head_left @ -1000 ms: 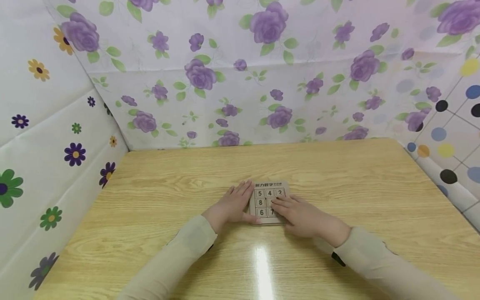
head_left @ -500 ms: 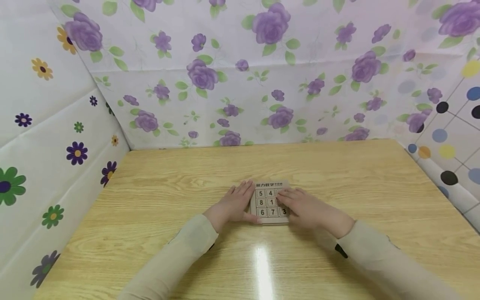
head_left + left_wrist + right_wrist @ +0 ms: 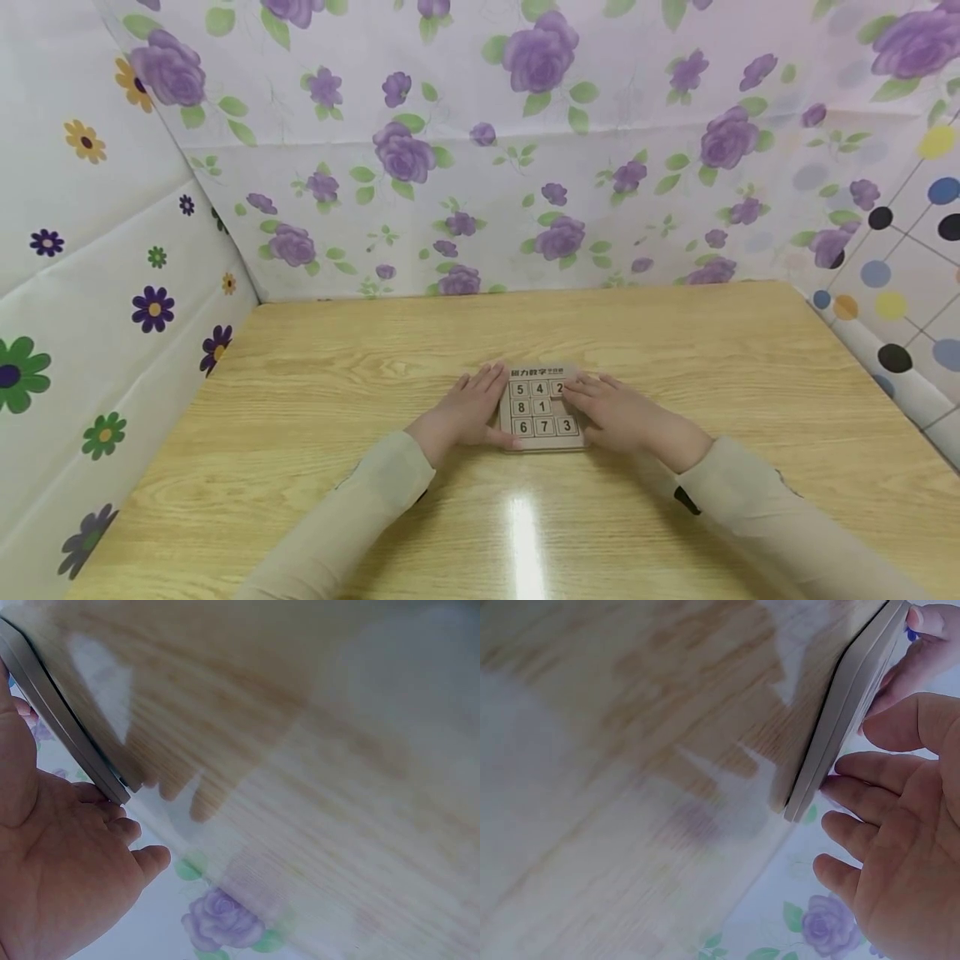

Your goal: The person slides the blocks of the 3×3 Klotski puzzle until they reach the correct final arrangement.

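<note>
A flat pale sliding number puzzle (image 3: 543, 437) lies on the table in the head view, with dark printed characters along its top. Its tiles read 5, 4, 2, then 8, 1 and a gap at the right, then 6, 7, 3. My left hand (image 3: 463, 410) steadies the puzzle's left side, fingers straight along the edge and thumb on the near-left corner. On the right, my right hand (image 3: 626, 421) reaches over the edge with extended fingers, fingertips at the 2 tile (image 3: 557, 388). Both wrist views show the puzzle's side edge (image 3: 67, 720) beside the fingers.
The wood-grain table (image 3: 360, 350) spreads around the puzzle on all sides. A purple-flowered cloth (image 3: 450, 192) hangs behind it, with a daisy-print sheet (image 3: 97, 250) at left and a dotted sheet (image 3: 915, 275) at right.
My right hand has shifted up and to the right, from the middle of the puzzle to the 2 tile. The gap at the right of the middle row now shows. My left hand stays put.
</note>
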Available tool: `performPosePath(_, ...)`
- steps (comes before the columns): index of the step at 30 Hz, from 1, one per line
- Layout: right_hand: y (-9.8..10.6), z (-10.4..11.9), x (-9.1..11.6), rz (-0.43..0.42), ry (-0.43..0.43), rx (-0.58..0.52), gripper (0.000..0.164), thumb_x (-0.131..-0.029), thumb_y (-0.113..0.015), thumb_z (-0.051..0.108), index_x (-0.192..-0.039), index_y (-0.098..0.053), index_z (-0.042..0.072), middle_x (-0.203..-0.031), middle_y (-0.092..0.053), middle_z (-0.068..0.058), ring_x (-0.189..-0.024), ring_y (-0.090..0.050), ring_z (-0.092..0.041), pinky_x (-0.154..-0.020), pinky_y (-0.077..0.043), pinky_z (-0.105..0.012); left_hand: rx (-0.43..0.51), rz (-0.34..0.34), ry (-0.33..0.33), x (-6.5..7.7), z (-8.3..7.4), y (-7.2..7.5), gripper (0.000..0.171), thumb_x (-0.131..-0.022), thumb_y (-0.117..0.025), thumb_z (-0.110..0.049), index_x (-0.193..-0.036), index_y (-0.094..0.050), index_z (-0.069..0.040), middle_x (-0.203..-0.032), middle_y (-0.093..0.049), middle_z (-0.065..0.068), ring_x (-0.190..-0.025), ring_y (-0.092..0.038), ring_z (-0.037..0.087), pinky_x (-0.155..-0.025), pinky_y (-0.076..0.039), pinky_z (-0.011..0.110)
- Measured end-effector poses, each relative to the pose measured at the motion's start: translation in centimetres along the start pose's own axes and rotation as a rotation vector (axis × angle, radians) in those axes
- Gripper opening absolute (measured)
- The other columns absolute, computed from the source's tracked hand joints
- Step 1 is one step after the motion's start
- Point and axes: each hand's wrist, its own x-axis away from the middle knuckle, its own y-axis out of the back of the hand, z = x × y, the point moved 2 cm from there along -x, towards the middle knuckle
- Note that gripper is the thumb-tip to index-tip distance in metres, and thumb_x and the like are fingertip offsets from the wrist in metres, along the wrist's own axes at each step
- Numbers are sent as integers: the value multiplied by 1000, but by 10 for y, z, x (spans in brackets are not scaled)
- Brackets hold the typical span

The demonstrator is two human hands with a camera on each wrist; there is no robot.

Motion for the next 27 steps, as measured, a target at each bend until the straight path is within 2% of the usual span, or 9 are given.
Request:
performPosePath(18,-4,0,-6,19,-15,-29,64,-83,-58,15,-142,-40,-3,-149,-37,-19,-140,-28,-39,-115,-19,-57,-5,14,7,-1,0,-2,115,-75,-62,-69,-154,-4,-8,-161,0,8,-148,-1,24,-120,-8,46)
performPosePath(27,-5,3,-1,-2,3,-28,59,-85,-58,12,-140,-42,-4,-147,-39,-20,-138,-32,-41,-114,-21,-58,-12,10,6,1,-1,0,115,-75,-63,-67,-153,-5,-6,-161,0,10,-148,-2,26,-120,-8,47)
